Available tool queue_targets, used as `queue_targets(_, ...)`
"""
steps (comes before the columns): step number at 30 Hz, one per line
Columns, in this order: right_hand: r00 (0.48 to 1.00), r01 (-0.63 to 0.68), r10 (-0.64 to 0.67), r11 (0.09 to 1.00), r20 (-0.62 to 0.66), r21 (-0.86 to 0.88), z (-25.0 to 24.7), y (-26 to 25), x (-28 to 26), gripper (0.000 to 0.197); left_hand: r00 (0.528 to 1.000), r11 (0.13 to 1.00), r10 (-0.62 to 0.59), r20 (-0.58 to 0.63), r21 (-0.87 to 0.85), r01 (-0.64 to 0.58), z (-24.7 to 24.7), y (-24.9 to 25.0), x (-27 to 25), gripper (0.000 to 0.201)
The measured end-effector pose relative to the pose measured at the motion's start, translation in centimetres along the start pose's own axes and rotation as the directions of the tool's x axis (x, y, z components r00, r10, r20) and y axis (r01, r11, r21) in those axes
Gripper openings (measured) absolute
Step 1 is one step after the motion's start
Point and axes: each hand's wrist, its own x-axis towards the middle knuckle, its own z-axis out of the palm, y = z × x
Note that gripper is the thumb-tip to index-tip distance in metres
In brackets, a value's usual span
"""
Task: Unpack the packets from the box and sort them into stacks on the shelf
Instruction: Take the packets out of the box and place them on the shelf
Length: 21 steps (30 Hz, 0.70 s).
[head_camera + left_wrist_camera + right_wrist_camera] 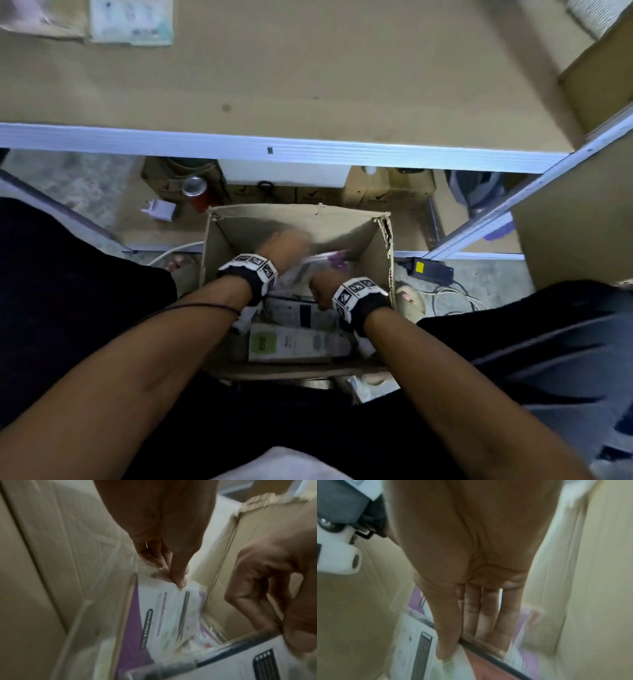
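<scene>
An open cardboard box (376, 240) stands on the floor between my legs, and both hands are down inside it. My left hand (173, 577) pinches the top edge of a purple-and-white packet (164, 615) in a clear sleeve, near the box's far wall. My right hand (453, 642) grips a white packet with a black edge (419, 649), thumb in front and fingers behind. In the head view the left hand (284, 243) is blurred and the right hand (322, 284) sits beside it. A packet with a green label (294, 342) lies at the box's near side.
The tan shelf (308, 85) with a pale metal front edge runs above the box, with flat packets (130, 20) at its far left. A red can (195, 192), a white plug (161, 209) and boxes sit below. A black power brick (431, 269) and cables lie to the right.
</scene>
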Motion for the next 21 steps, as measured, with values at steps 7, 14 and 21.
queue_targets(7, 0.991, -0.031, 0.021, 0.997, -0.135, -0.076, -5.2, -1.1, -4.8, 0.021, 0.977, 0.966, 0.154, -0.148, 0.231, -0.117, -6.2, 3.2, -4.4, 0.019)
queue_targets(14, 0.937, -0.059, 0.007, 0.988, -0.350, -0.140, -11.8, -2.8, -12.1, 0.019, 0.956, 0.957, 0.215, -0.198, 0.239, -0.166, -14.5, 7.8, -9.6, 0.022)
queue_targets(21, 0.827, -0.049, -0.042, 0.988, -0.560, -0.146, -17.9, -3.5, -19.7, 0.014, 0.875, 0.969, 0.241, -0.420, 0.154, -0.193, -23.2, 11.5, -13.9, 0.028)
